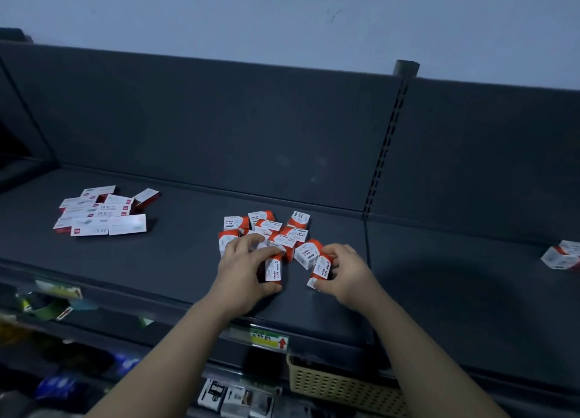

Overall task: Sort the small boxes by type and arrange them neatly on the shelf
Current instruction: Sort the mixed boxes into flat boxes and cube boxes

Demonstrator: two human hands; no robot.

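Note:
On the dark shelf (175, 260), a loose pile of small white-and-red paper clip boxes (284, 229) lies near the middle. My left hand (243, 270) grips one upright paper clip box (273, 270) at the pile's front edge. My right hand (343, 271) pinches another paper clip box (320, 270), tilted, just to the right of the first. A separate heap of flat, long white-and-red boxes (100, 213) lies at the shelf's left. Two more small boxes (561, 256) sit on the neighbouring shelf section at the far right.
A slotted upright post (387, 141) divides the shelf sections. A price label strip (270, 339) runs along the front edge. Below it stand a beige perforated basket (342, 386), small packaged goods (235, 397) and mixed items at the lower left (50, 301).

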